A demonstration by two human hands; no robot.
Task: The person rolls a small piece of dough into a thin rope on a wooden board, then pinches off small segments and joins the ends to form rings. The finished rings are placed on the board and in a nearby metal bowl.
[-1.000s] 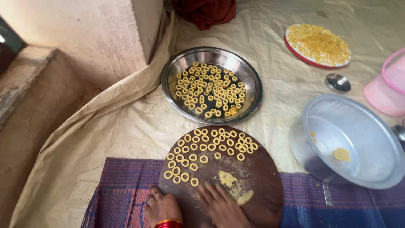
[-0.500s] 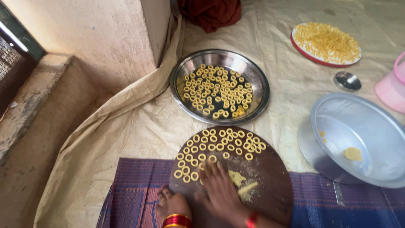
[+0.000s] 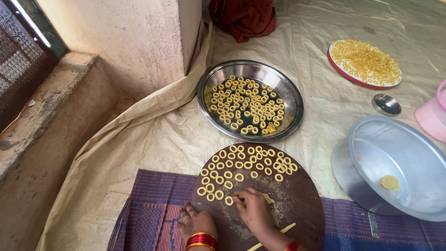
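Note:
A round dark wooden board lies on a purple mat, with several yellow dough rings set in rows over its far half. My right hand rests on the board, its fingertips pinched on a dough ring at the end of the nearest row. My left hand, with red bangles at the wrist, lies curled over the board's near left edge. A thin dough rope and floury crumbs lie by my right wrist.
A steel tray holds several more rings beyond the board. A red-rimmed plate of rings, a small steel bowl, a pink container and a big aluminium lid with a dough lump stand at right. A wall and step rise at left.
My right hand has slid from the board's middle leftward to the nearest row of rings. My left hand has stayed at the board's edge. The view has shifted slightly.

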